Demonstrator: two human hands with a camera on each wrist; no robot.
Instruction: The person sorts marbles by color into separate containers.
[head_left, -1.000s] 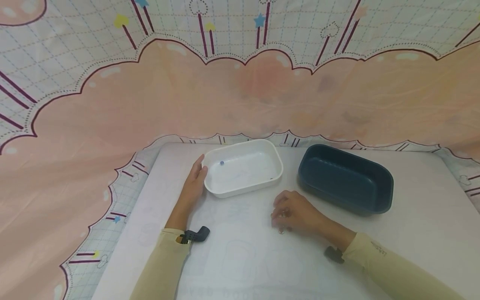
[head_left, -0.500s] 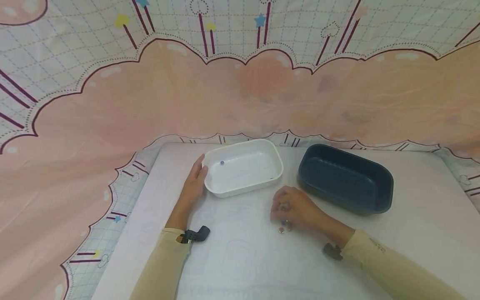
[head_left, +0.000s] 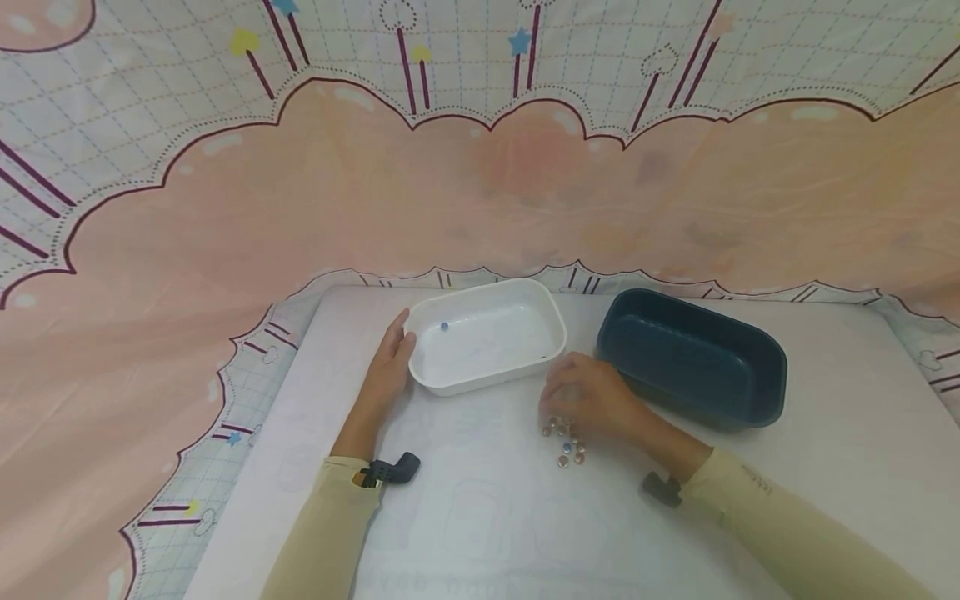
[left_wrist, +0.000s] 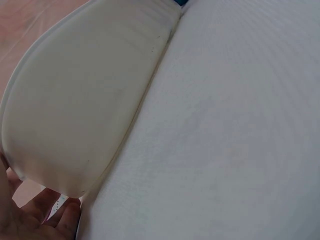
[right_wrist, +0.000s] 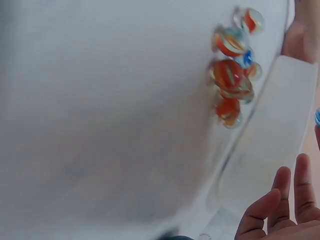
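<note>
At the white plastic tray point(head_left: 487, 333), my left hand point(head_left: 386, 362) grips the left end, thumb at the rim. In the left wrist view its fingers point(left_wrist: 37, 210) curl beside the tray's outer wall. My right hand point(head_left: 592, 396), slightly blurred, is raised near the tray's front right corner. The right wrist view has a blue-and-white marble point(right_wrist: 317, 117) at its right edge, pinched at a fingertip and partly cut off. Several glass marbles point(right_wrist: 227, 75), mostly orange-swirled with a blue one, lie on the table below that hand. One small blue marble point(head_left: 444, 326) sits inside the tray.
A dark blue tray point(head_left: 690, 358) stands right of the white one, close to my right hand. Both rest on a white-covered table point(head_left: 450, 517). Behind hangs a patterned peach curtain point(head_left: 420, 192).
My right hand has lifted from the marbles and moved away toward the white tray, uncovering the group on the table. The left hand and both trays have stayed in place.
</note>
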